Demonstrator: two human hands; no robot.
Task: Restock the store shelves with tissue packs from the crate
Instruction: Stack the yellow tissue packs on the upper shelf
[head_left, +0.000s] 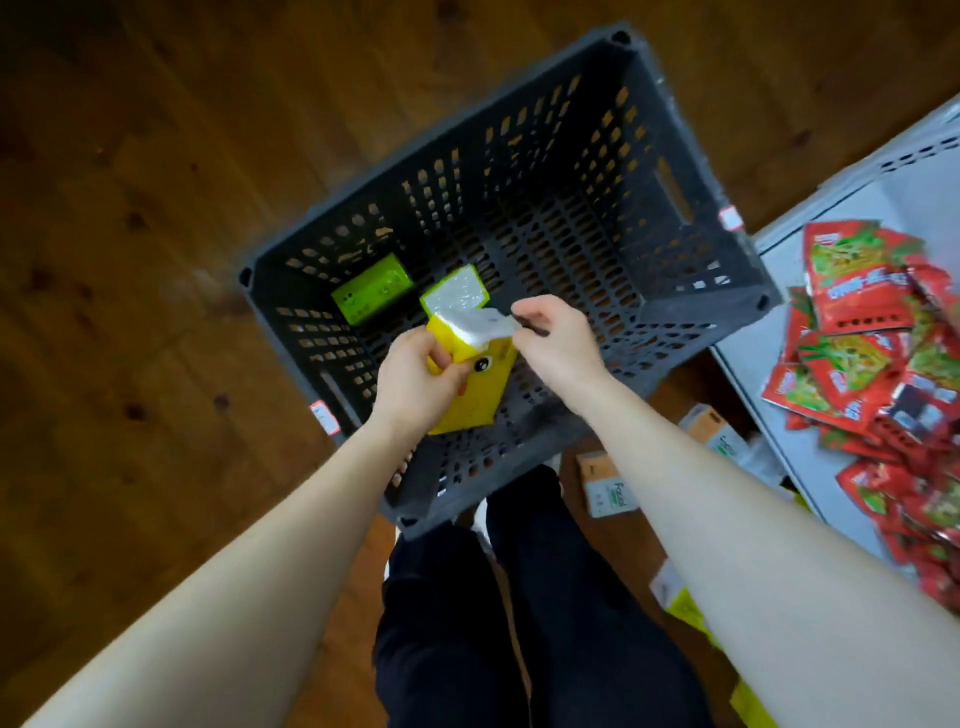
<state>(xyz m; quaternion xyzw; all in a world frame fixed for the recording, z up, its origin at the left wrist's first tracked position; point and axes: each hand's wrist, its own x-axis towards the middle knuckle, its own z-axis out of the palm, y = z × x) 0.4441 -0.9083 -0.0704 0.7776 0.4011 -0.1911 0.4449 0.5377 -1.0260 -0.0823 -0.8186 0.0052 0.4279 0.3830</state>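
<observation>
A dark grey perforated crate (691, 244) stands on the wooden floor in front of me. Over its near side my left hand (415, 379) grips a yellow tissue pack (480, 395) with a cartoon eye printed on it. My right hand (556, 338) pinches the white end (485, 325) at the top of that pack, and a thin dark object sticks out between its fingers. Two green tissue packs lie on the crate's bottom at the left: one flat (371, 288), one tilted with its white end up (454, 296).
A grey shelf (831, 249) at the right holds a heap of red snack packets (878, 332). Boxed goods (608, 483) sit on the lower level beside my legs. Wooden floor (130, 260) spreads out to the left and beyond the crate.
</observation>
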